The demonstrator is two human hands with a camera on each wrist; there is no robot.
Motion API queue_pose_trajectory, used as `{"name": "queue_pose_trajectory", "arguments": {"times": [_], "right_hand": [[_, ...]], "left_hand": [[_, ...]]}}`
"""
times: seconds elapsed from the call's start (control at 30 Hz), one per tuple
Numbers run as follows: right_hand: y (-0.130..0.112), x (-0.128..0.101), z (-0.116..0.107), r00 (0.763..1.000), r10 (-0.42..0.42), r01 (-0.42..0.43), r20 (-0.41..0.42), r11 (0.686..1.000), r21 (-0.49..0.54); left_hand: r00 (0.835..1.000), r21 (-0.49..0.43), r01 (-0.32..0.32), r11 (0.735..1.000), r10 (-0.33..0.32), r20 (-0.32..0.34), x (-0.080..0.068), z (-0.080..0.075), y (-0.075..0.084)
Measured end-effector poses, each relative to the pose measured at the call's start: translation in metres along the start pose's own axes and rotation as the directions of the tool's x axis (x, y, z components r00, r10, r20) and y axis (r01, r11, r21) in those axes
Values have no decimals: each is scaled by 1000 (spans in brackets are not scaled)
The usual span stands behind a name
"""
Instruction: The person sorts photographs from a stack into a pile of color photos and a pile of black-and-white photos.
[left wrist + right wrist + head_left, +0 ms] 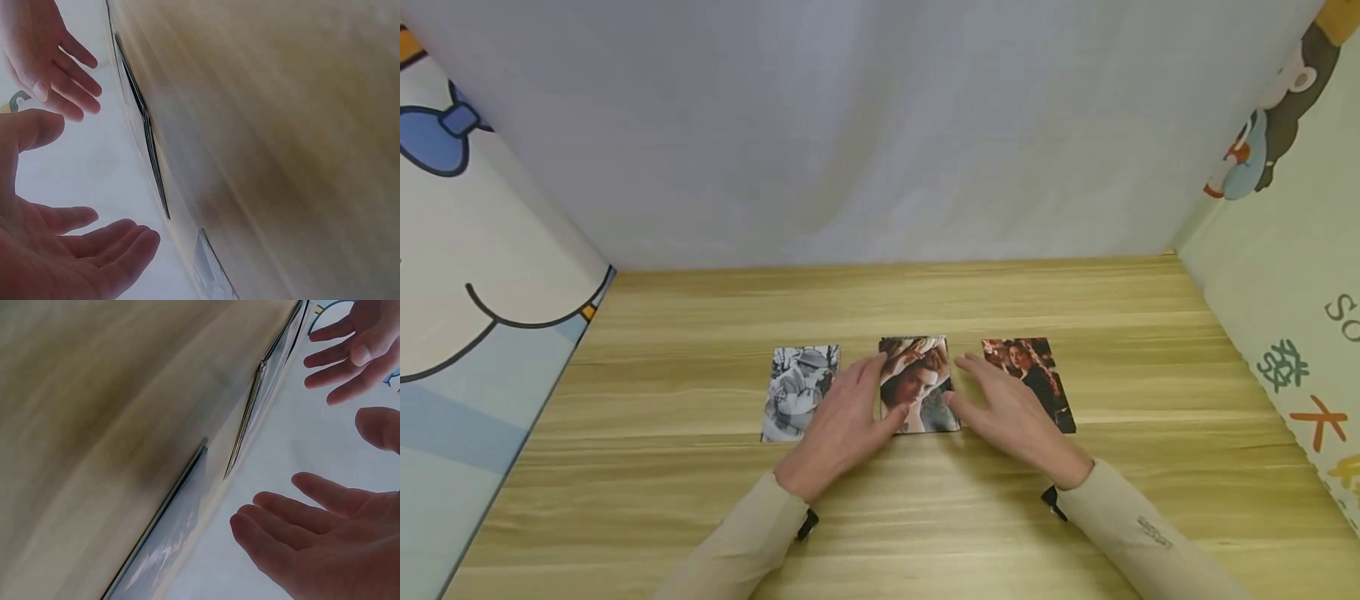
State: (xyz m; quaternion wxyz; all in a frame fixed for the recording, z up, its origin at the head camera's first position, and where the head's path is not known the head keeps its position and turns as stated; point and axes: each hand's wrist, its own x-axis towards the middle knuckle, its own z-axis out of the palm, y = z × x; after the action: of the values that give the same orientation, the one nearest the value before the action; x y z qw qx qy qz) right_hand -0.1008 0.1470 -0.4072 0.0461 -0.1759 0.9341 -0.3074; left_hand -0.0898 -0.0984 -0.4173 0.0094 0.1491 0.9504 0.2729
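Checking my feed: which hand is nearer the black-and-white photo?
Left. The left hand overlaps the black-and-white photo's right edge; the right hand sits beyond the middle photo, by the right-hand one.

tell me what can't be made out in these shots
- Middle photo: head view, its side edges covered by the left hand and right hand.
- Black-and-white photo: head view, too small for detail.
- All photos: wrist views show them edge-on and blurred.
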Motion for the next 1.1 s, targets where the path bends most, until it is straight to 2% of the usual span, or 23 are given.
{"name": "queue_pose_trajectory", "arguments": {"times": [0.4, 1.1], "right_hand": [[-3, 12, 6, 998, 6, -6, 55, 1000, -3], [-5, 20, 10, 993, 30, -30, 110, 1000, -2]], "left_hand": [[997, 22, 36, 999, -37, 70, 7, 2, 0], [994, 24, 50, 998, -52, 91, 11, 6, 2]]}}
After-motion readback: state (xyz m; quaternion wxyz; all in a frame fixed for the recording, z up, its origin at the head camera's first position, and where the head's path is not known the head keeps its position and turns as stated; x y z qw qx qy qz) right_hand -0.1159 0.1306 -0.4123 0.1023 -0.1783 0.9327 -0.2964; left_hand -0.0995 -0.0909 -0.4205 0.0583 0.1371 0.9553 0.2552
